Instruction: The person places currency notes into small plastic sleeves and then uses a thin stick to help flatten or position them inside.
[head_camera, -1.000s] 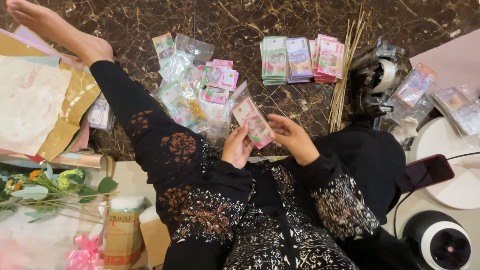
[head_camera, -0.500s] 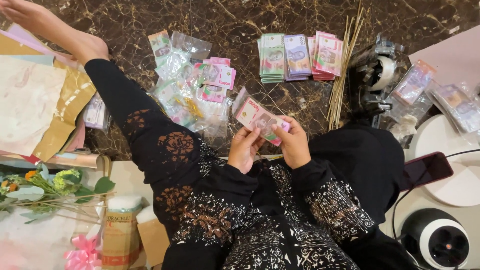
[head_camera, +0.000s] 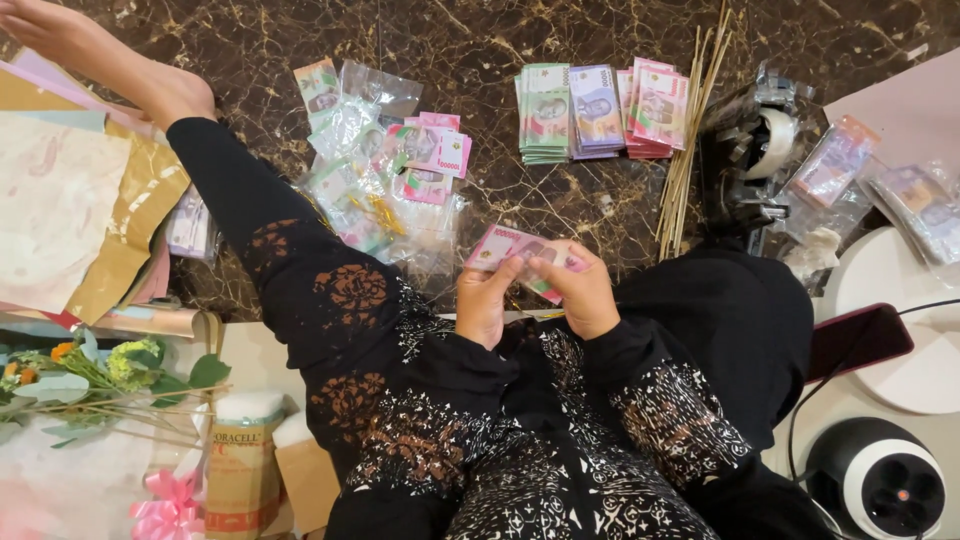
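Both hands, left hand (head_camera: 487, 300) and right hand (head_camera: 580, 295), grip one pink banknote (head_camera: 505, 245) flat, close above the lap; sleeved notes (head_camera: 385, 185) lie beyond the grip on the marble floor (head_camera: 500, 30).

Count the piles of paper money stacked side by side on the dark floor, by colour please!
Green stack: 1
Purple stack: 1
Pink stack: 1
Total: 3 stacks
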